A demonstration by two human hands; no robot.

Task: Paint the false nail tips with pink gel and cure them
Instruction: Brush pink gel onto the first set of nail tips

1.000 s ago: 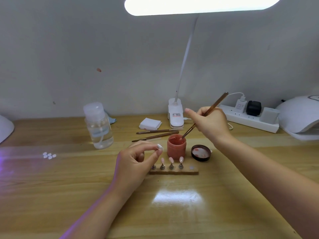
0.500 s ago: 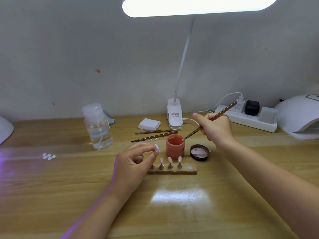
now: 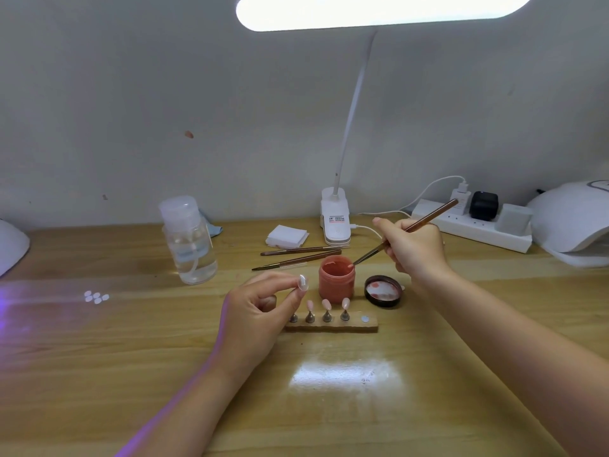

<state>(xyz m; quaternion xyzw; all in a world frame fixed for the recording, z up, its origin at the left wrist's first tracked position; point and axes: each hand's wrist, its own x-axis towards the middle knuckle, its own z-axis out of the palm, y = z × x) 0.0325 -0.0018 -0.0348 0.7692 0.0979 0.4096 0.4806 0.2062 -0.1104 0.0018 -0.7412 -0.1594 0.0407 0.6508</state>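
Left hand [image 3: 253,311] pinching a clear nail tip [image 3: 302,281] between thumb and forefinger, remaining fingers loosely curled — tip raised just left of the gel jar [image 3: 336,279]. Right hand [image 3: 416,247] gripping the brush [image 3: 425,222], bristle end touching the jar's right rim. Three pink tips [image 3: 326,304] standing on the wooden holder [image 3: 333,324] — just in front of the jar. Lid [image 3: 383,290] lying beside the jar on the table [image 3: 131,357].
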